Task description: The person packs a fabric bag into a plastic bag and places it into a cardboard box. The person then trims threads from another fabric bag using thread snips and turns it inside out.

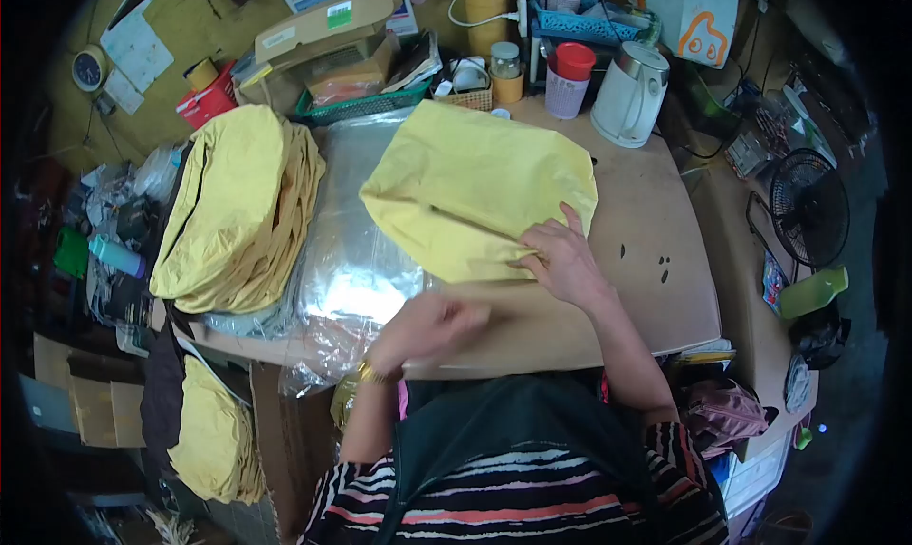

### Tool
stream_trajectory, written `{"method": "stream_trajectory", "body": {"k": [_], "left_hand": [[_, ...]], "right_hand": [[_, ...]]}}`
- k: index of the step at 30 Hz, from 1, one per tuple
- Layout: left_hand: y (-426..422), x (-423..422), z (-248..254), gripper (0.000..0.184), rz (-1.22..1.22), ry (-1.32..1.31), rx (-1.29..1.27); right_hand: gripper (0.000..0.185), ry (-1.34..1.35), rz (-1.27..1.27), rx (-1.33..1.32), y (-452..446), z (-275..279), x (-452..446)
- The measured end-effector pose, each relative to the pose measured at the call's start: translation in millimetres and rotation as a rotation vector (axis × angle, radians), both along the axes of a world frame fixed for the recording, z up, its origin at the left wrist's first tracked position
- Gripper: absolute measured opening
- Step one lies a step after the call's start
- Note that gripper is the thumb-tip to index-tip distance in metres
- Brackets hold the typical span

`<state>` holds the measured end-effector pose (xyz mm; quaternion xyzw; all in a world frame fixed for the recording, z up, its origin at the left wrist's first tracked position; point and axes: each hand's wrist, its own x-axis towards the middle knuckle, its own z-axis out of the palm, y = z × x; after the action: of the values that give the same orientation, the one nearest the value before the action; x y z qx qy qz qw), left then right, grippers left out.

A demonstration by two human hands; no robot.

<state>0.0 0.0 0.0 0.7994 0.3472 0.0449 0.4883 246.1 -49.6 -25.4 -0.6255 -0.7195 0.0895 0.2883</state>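
Evidently the work centres on the yellow fabric piece [475, 155], which lies on the counter [665, 227] at twelve o'clock from the person, partly over the clear plastic sheets [356, 179]. The right hand [567, 267] pinches its near edge between thumb and fingers, by a dark slit. The left hand [435, 325] is apart from the fabric at about eleven o'clock, near the counter's front edge; motion blur hides whether it is open, closed or holding anything. At ten o'clock sits a stack of similar yellow pieces [228, 198].

To handle the piece well, a light pinch right at the edge would seem best, with the free hand flattening the cloth from the slit outward so that no crease sets. The slippery plastic beneath could let it slide, so pulls should be gentle and low.

As for writing, the calendar [404, 15] at twelve shows printed dates, too small to read surely. The green label [339, 15] on a cardboard box is illegible, and the white kettle [627, 98] at one o'clock shows no readable brand.
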Motion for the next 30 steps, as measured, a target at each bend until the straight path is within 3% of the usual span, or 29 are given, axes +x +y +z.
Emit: {"method": "stream_trajectory", "body": {"k": [1,2,4,5,7,9,11,12,14,15,17,18,20,23,25,27,29,30], "left_hand": [[-0.1,-3.8,25.8,0.036,-0.246,0.320,0.069],[-2.2,-0.8,33.0,0.036,-0.255,0.314,0.071],[-13.4,9.2,40.9,0.023,-0.062,-0.313,0.751],[-6.9,24.8,36.0,0.023,-0.059,-0.318,0.744],[17.0,56.4,17.4,0.016,-0.185,-0.324,1.050],[26.1,64.4,0.5,0.015,-0.209,-0.236,1.003],[29.3,74.8,-4.0,0.013,-0.245,-0.156,0.957],[25.5,76.7,-5.8,0.013,-0.173,-0.202,0.928],[17.9,84.5,-7.7,0.012,-0.120,-0.259,0.895],[13.8,88.3,-8.1,0.011,-0.081,-0.306,0.855],[6.3,93.6,-10.8,0.009,-0.062,-0.357,0.810],[3.7,94.1,-12.9,0.008,-0.025,-0.262,0.787],[-0.6,97.3,-15.0,0.007,0.003,-0.165,0.766],[-1.0,106.4,-20.2,0.009,0.037,-0.374,0.955],[3.4,110.0,-30.2,0.011,-0.025,-0.150,0.844],[4.9,108.6,-35.7,0.012,0.005,-0.147,0.805],[4.2,101.6,-37.3,0.013,0.027,-0.140,0.769],[1.1,95.0,-36.6,0.015,-0.066,-0.035,0.785]], "right_hand": [[0.018,-0.050,0.002,0.002,-0.1,-0.4,6.6],[0.019,-0.097,0.006,-0.009,-2.3,-2.3,8.8],[0.019,-0.041,0.020,-0.001,-8.9,-14.8,3.7],[0.019,-0.041,0.041,0.035,-10.6,-15.3,5.9],[0.020,-0.086,0.008,0.171,-19.2,-10.5,6.1],[0.022,-0.124,-0.048,0.327,-27.6,-10.6,8.2],[0.019,0.238,-0.455,0.366,-48.1,-27.0,9.3],[0.019,0.236,-0.475,0.375,-56.3,-43.2,6.8],[0.017,1.456,-0.305,-0.238,-70.1,-74.2,4.9],[0.017,1.463,-0.322,-0.221,-70.7,-73.0,-0.4],[0.015,2.224,-0.108,-0.409,-61.4,-67.7,-22.0],[0.015,2.231,-0.115,-0.391,-56.5,-68.9,-24.2],[0.012,2.243,-0.340,-0.070,-44.4,-77.8,-22.8],[0.009,2.109,-0.235,-0.089,-44.0,-104.7,-17.4],[0.010,2.140,-0.218,-0.052,-46.4,-113.6,-24.7],[0.012,2.165,-0.202,-0.009,-46.9,-111.5,-26.3],[0.031,2.222,-0.226,-0.040,-48.2,-100.4,-27.7],[0.031,2.227,-0.230,-0.032,-47.2,-97.9,-25.2]]}}
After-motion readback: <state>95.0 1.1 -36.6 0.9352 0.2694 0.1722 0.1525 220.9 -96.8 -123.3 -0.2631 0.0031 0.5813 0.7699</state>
